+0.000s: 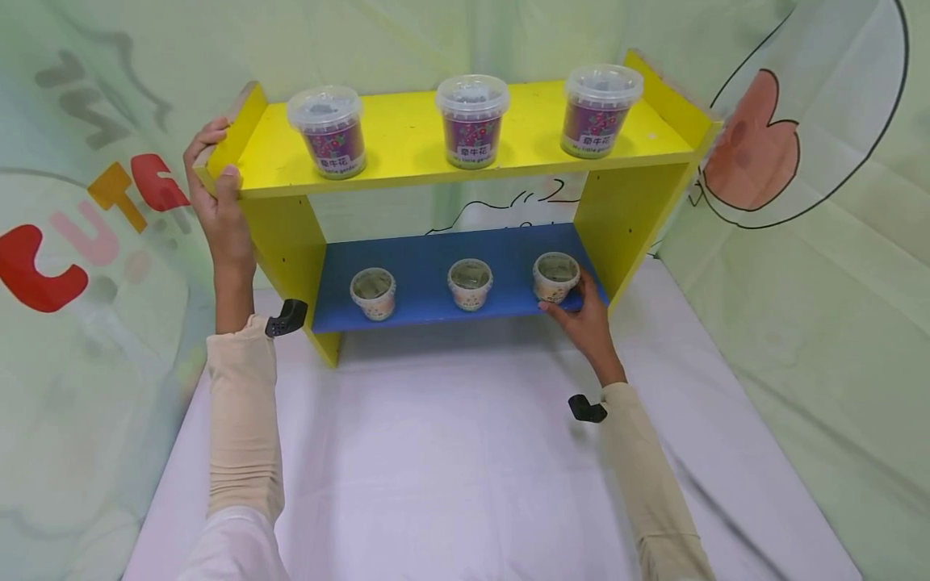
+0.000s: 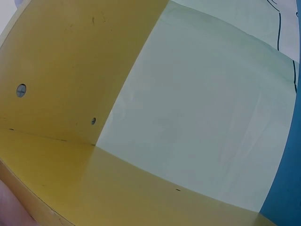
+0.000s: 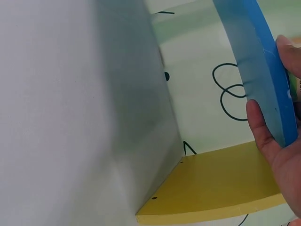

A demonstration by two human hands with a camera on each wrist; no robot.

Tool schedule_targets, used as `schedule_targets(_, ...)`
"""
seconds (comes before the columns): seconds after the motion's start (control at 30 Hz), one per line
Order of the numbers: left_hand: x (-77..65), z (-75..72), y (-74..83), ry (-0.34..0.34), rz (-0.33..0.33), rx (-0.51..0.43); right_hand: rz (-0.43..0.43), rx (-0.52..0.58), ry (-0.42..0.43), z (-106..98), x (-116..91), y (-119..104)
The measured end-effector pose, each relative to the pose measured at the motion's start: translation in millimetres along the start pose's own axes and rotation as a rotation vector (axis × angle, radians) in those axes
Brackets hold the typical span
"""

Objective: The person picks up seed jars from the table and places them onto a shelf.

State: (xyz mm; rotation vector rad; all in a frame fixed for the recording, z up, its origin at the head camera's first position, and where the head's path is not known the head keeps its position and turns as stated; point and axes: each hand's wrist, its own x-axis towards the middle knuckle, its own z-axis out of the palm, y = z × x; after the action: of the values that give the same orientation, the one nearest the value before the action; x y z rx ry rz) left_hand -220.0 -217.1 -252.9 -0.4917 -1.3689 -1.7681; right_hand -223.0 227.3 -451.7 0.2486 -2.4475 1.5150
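Note:
My left hand [image 1: 225,214] grips the top left corner of a yellow and blue shelf unit [image 1: 407,121], thumb at the front edge and fingers over the outer side. Only a sliver of that hand shows in the left wrist view. At the right end of the blue board [image 1: 417,250], my right hand [image 1: 587,323] holds a small printed tub [image 1: 556,278] between thumb and fingers. In the right wrist view one finger [image 3: 257,123] lies along the blue board's underside. Two similar tubs, a left one [image 1: 374,294] and a middle one [image 1: 470,285], stand on the same board.
Three larger clear-lidded purple cups, left [image 1: 334,141], middle [image 1: 473,129] and right [image 1: 599,117], stand on the yellow top board. The unit stands on a white-covered table [image 1: 450,452]. Printed cloth walls [image 1: 799,298] enclose the back and sides.

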Motion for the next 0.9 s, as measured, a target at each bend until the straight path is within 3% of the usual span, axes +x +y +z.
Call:
schedule_targets(0.43, -0.9, -0.2, -0.9, -0.019, 0.047, 0.02, 0.022, 0.03, -0.025, -1, 1, 0)
schedule_targets(0.73, -0.4, -1.3, -0.7, 0.007, -0.022, -0.013, 0.013, 0.023, -0.03, -6, -13, -41)
schedule_targets(0.83, -0.1, -1.4, -0.6, 0.006, -0.026, -0.008, 0.02, 0.017, -0.028, -5, -14, -42)
schedule_targets(0.9, 0.0, -0.9, -0.2, 0.005, -0.028, -0.006, 0.017, 0.013, -0.022, -4, -11, -30)
